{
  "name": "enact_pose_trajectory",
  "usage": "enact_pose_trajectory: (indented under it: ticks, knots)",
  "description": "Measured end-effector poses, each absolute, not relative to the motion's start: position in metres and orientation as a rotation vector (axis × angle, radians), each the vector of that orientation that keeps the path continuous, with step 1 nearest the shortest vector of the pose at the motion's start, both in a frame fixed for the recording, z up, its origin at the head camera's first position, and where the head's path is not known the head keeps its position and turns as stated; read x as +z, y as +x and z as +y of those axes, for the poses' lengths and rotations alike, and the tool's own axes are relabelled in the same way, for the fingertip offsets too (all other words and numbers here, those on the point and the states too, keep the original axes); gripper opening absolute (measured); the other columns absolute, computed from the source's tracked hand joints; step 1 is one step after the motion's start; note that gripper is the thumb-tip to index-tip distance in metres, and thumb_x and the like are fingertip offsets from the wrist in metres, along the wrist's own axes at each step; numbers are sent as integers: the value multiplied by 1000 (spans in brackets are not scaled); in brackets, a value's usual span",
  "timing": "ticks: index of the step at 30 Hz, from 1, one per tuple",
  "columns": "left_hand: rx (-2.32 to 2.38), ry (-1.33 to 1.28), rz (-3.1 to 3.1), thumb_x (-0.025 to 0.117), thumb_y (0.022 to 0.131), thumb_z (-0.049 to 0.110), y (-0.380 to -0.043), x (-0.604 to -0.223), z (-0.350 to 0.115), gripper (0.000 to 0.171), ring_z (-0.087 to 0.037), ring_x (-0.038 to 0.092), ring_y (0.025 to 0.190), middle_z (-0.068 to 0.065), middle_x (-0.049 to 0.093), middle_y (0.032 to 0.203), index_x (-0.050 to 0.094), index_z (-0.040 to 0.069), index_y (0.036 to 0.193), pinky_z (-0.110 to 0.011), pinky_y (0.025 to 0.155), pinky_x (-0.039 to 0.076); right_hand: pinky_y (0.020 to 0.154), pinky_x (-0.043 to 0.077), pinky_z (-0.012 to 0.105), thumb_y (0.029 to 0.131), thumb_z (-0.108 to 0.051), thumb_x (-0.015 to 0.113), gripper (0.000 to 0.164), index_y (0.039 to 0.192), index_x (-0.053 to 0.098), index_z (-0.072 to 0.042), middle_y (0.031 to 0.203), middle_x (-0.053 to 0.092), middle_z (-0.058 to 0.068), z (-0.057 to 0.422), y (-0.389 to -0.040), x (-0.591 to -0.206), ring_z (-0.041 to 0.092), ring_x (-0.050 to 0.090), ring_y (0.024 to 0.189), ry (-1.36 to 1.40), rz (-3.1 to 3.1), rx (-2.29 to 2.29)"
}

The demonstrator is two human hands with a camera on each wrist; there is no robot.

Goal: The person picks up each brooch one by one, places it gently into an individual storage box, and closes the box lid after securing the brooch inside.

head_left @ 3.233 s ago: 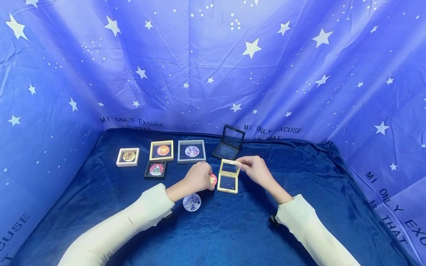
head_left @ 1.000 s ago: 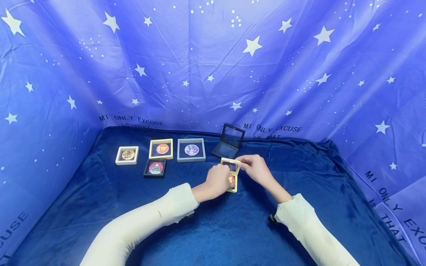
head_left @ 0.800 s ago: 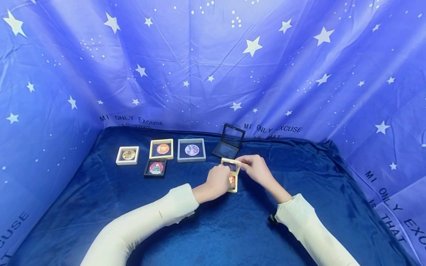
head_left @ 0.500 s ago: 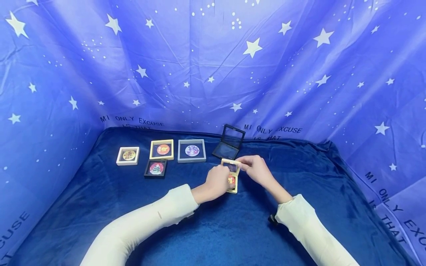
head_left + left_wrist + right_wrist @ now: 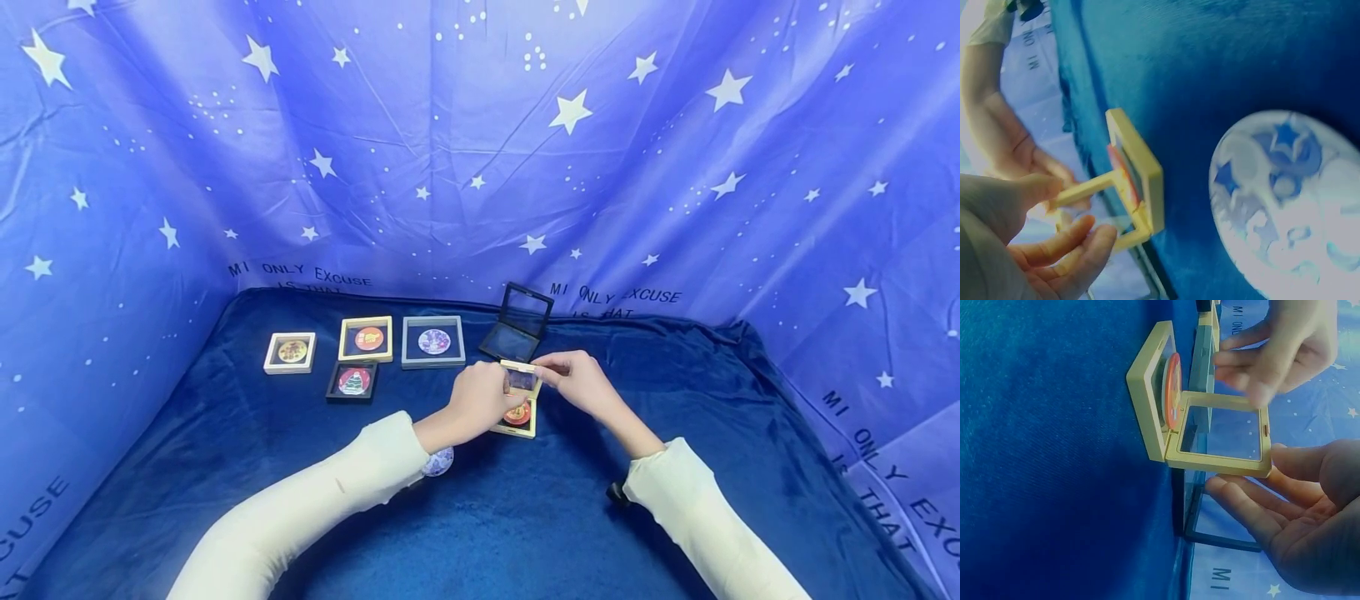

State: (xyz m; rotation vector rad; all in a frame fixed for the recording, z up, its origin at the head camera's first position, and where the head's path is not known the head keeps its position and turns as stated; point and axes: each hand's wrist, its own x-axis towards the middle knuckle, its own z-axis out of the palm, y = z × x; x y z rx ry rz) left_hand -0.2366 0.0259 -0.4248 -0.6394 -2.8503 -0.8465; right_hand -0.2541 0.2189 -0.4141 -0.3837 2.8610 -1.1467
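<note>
A small yellow display frame (image 5: pixel 514 430) stands unfolded on the cloth, its raised lid (image 5: pixel 1222 464) tilted up from the base. Inside the base lies a round red badge (image 5: pixel 1173 390). My right hand (image 5: pixel 581 383) pinches the lid's upper right corner between thumb and fingers. At the lid's left side is my left hand (image 5: pixel 476 404), fingers loosely bent; its thumb (image 5: pixel 1262 394) is close to the lid's edge, and contact is hard to tell. A round blue-and-white badge (image 5: pixel 1285 206) lies on the cloth, partly hidden by the left sleeve in the head view.
Behind the yellow frame stands an opened black frame (image 5: pixel 517 325). Further left are frames with badges inside: grey (image 5: pixel 433 364), yellow (image 5: pixel 366 358), black (image 5: pixel 351 400) and cream (image 5: pixel 288 370). A star-printed curtain (image 5: pixel 480 167) encloses the dark blue cloth (image 5: pixel 525 517).
The red badge, earlier in my left hand, now lies in the frame's base. My left hand has let it go and drawn slightly left. My right hand keeps its place on the lid.
</note>
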Motion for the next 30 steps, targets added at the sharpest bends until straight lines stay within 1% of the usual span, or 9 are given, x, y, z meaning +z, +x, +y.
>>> enact_pose_trajectory:
  ticks: [3,6,11,14,16,21,23,26,30]
  knots:
    - [-915,-599,-2790,77,91,32,-241,-420,20,53,-3,32,39,11,34,44,47,17,50,-17,38,21,61,46,26,101,-18,64,23,112,76,-2,87,73,18,220,-255,-413,17,60,71,-344,2834,-1158]
    - [-956,-517,-2739,75,91,30,-246,-415,15,41,-4,41,47,8,47,53,57,16,57,-17,43,29,62,45,27,103,-22,61,29,113,75,1,87,72,20,222,-255,-412,20,61,73,-322,2810,-1149]
    - [-1071,-445,-2718,74,92,27,-253,-411,10,23,-12,57,64,-5,67,77,71,7,82,-22,55,42,79,58,37,105,-28,57,37,117,73,4,101,75,23,224,-257,-413,33,72,93,-236,2733,-1178]
    - [-1148,-438,-2756,72,94,27,-256,-412,10,25,-15,63,69,-9,73,84,75,2,95,-24,61,48,90,59,44,107,-30,53,43,121,70,6,109,74,25,224,-258,-415,37,72,102,-189,2665,-1196]
    - [-1195,-427,-2791,71,95,27,-258,-414,10,28,-17,67,72,-11,76,88,76,0,101,-26,63,52,92,58,45,108,-31,50,46,123,68,8,113,73,27,224,-258,-416,38,72,105,-164,2626,-1198]
    - [-1280,-396,-2875,68,98,30,-263,-416,12,32,-22,72,80,-13,78,94,79,0,103,-30,67,56,93,58,45,109,-33,46,50,123,67,11,114,72,29,225,-260,-419,38,72,107,-152,2568,-1204]
    - [-1300,-391,-2904,66,99,32,-265,-416,12,35,-20,70,76,-13,79,93,80,0,101,-27,63,53,93,58,45,110,-33,46,51,122,67,12,112,73,29,226,-261,-421,38,72,106,-164,2552,-1214]
    - [-1301,-399,-2942,64,100,34,-268,-416,13,38,-14,62,65,-10,78,84,81,1,96,-23,56,44,92,58,45,110,-34,45,52,121,67,12,109,73,29,226,-262,-423,37,73,104,-169,2531,-1235]
    - [-1316,-425,-2997,62,101,35,-271,-416,11,45,-10,47,51,-3,62,59,80,-2,83,-21,50,33,91,58,44,110,-33,43,53,121,67,14,107,73,29,226,-262,-423,38,73,103,-196,2506,-1253]
